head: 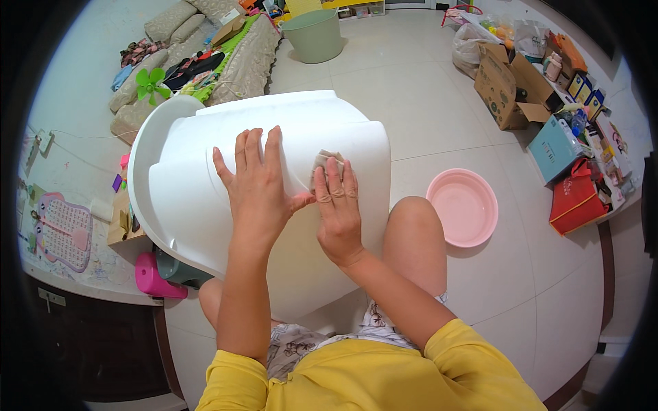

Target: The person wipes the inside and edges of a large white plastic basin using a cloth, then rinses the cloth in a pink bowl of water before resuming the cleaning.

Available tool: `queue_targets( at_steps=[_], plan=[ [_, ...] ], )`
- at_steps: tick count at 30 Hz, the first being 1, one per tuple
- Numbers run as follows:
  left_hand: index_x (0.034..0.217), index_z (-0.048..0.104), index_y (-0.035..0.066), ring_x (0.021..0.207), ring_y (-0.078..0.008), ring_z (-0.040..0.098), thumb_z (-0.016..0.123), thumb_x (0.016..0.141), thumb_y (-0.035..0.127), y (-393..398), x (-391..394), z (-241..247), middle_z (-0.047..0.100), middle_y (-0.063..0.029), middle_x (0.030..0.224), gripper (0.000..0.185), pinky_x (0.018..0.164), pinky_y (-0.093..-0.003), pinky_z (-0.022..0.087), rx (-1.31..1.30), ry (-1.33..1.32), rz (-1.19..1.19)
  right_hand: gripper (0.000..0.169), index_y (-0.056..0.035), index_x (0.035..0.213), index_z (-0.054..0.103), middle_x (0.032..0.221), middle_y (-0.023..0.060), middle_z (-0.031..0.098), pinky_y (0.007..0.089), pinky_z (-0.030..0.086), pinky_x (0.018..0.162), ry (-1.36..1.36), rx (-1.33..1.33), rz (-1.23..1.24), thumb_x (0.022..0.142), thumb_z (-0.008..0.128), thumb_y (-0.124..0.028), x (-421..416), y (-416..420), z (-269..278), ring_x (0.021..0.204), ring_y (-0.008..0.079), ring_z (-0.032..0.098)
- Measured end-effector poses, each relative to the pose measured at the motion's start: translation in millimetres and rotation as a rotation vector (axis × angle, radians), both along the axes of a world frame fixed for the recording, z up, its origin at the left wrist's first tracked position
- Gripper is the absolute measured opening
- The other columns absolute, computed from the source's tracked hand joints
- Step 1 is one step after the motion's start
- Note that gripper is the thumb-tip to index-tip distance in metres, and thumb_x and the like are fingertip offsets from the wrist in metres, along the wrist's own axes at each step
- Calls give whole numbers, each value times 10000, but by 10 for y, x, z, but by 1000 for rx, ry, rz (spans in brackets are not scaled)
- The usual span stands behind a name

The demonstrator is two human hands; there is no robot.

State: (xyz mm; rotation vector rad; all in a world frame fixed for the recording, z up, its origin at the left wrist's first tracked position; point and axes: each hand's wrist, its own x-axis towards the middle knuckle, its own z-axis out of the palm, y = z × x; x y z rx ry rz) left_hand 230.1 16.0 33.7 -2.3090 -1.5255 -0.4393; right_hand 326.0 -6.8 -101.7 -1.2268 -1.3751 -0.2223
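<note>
A large white plastic tub (190, 205) lies on its side in front of me, its flared rim to the left and its base to the right. My left hand (259, 185) rests flat on the tub's outer wall with the fingers spread. Under the fingers of my right hand (339, 210) a folded beige cloth (325, 162) is pressed against the wall near the base. The tip of my left thumb comes close to the cloth. My knees flank the lower part of the tub.
To the right, a pink basin (462, 208) stands on the tiled floor. Behind it are an open cardboard box (496, 90), a light-blue box (552, 146) and a red bag (578, 198). A green bucket (314, 38), a cluttered sofa (241, 72) and a magenta stool (154, 277) surround the left side.
</note>
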Motion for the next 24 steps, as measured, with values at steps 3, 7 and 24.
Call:
queue_targets(
  at_steps=[3, 7, 24],
  plan=[
    [1436, 412, 107, 1402, -305, 345, 933, 504, 354, 3, -17, -21, 434, -117, 1430, 1096, 1155, -633, 136, 11, 4, -5, 510, -28, 1397, 544, 1503, 149, 461, 513, 339, 1143, -25, 4, 10, 894, 506, 45, 9, -11, 25, 1393, 406, 408],
    [1439, 409, 106, 1402, -302, 345, 932, 502, 365, -18, -10, -14, 430, -116, 1438, 1104, 1156, -631, 138, 15, 11, -14, 491, -27, 1403, 538, 1502, 159, 461, 500, 348, 1134, -72, -48, -49, 914, 516, 6, 119, -41, -37, 1385, 393, 426],
    [1436, 423, 96, 1403, -303, 343, 928, 499, 391, -53, -26, 4, 434, -122, 1438, 1105, 1170, -604, 130, 21, -2, -16, 520, 101, 1436, 406, 1541, 277, 326, 505, 290, 1172, 97, -100, -193, 923, 472, 50, 297, -6, -201, 1423, 469, 310]
  ],
)
